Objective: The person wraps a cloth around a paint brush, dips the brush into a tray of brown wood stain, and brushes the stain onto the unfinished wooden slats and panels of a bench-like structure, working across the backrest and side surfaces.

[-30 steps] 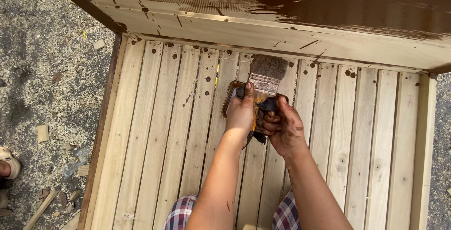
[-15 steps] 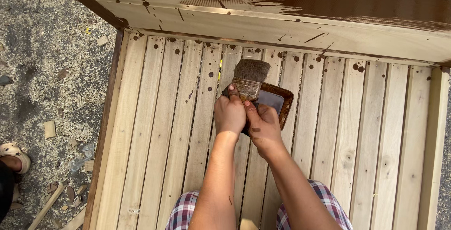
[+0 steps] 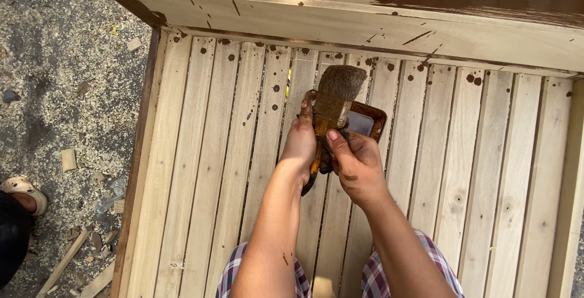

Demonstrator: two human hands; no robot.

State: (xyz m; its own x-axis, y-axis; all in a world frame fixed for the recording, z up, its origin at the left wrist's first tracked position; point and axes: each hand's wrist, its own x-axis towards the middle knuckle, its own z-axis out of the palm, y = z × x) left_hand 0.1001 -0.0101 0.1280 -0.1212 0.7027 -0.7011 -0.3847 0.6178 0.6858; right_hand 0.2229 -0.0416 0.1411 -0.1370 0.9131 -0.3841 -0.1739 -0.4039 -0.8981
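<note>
My left hand (image 3: 301,143) grips a wide paintbrush (image 3: 333,110) by its metal band and handle, with the stained bristles pointing up and away from me. My right hand (image 3: 359,165) is closed around a small brown-rimmed rectangular container (image 3: 372,123) just behind the brush, and its thumb rests on the brush's band. Both hands are smeared with brown stain. They hover over a pale slatted wooden panel (image 3: 462,176) speckled with brown drips. The container's inside is mostly hidden by the brush and fingers.
A wooden frame board (image 3: 365,24) crosses the top, its far part coated dark brown. Sandy ground (image 3: 67,91) with wood offcuts lies to the left, where a sandalled foot (image 3: 21,190) shows. My checked shorts (image 3: 371,277) are at the bottom edge.
The container, hidden behind my hands a second ago, now shows to the right of the brush. My right thumb has come up onto the brush's band. The brush stays almost in place.
</note>
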